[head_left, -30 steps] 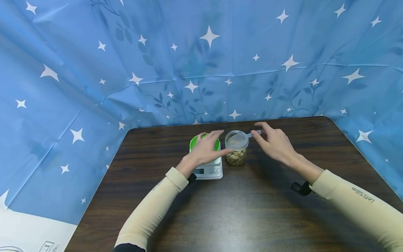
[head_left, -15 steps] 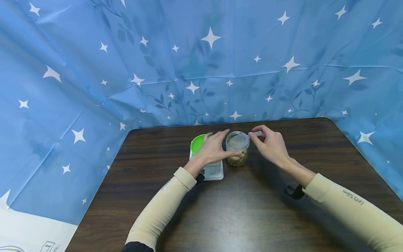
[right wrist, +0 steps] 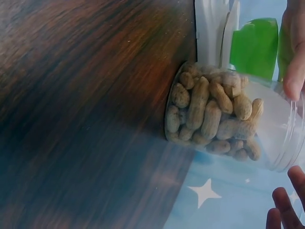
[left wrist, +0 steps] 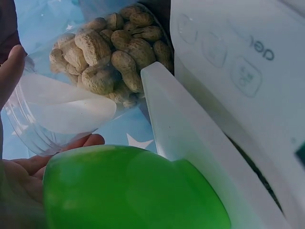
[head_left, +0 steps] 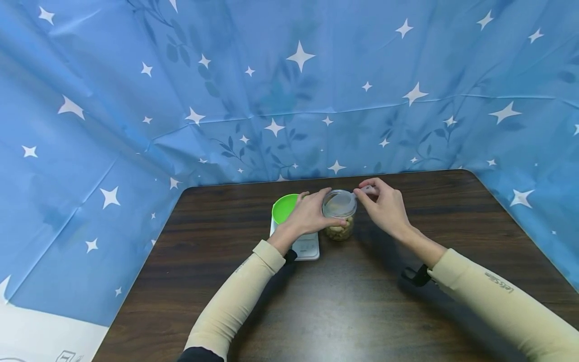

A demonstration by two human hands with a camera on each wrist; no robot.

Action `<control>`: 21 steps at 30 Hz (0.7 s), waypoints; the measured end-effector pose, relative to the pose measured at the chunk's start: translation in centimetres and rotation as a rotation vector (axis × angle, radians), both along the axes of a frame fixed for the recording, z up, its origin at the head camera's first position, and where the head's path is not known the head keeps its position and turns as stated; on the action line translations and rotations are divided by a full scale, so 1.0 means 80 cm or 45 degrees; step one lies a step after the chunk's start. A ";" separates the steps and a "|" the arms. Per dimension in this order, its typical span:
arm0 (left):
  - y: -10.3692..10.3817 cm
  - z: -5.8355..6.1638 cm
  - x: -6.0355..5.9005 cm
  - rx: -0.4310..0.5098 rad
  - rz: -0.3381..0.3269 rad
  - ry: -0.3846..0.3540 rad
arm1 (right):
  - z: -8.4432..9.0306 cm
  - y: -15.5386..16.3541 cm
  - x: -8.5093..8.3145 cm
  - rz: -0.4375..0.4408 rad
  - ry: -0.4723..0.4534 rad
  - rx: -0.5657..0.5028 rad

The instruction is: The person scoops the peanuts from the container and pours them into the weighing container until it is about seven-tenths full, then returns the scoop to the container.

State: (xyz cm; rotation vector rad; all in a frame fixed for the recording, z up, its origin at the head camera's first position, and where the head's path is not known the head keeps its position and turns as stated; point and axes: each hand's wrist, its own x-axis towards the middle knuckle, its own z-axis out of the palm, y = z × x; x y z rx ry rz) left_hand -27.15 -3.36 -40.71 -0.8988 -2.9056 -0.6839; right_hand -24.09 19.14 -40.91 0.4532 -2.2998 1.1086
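A clear jar (head_left: 338, 231) stands upright on the table, its lower part filled with unshelled peanuts (left wrist: 109, 52). My left hand (head_left: 309, 213) grips the jar near its rim, thumb on the near side and fingers behind. My right hand (head_left: 384, 206) pinches the handle of a translucent scoop (head_left: 340, 203) to the right of the jar's mouth. The scoop's bowl is inside the jar's top, above the peanuts. To the left, partly hidden by my left hand, a green bowl (head_left: 284, 208) sits on a white kitchen scale (head_left: 307, 246).
A dark wood-grain table (head_left: 344, 301) carries everything. Behind it hangs a blue curtain (head_left: 253, 95) with white stars. Something white (head_left: 45, 337) with printed marks shows at the lower left, beyond the table edge.
My left hand has moved right, from over the green bowl to the jar's rim. My right hand has shifted slightly left with the scoop, and its fingers have closed around the handle.
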 end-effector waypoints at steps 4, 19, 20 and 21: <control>0.001 -0.001 -0.001 0.032 0.002 -0.022 | 0.004 -0.004 -0.001 -0.008 -0.041 -0.042; -0.003 -0.001 -0.006 0.099 -0.009 -0.049 | 0.029 -0.007 -0.010 0.091 0.105 -0.014; -0.003 -0.001 -0.006 0.096 -0.011 -0.049 | 0.032 -0.007 -0.010 0.107 0.128 -0.008; -0.003 -0.001 -0.006 0.093 -0.012 -0.049 | 0.034 -0.007 -0.010 0.124 0.143 -0.005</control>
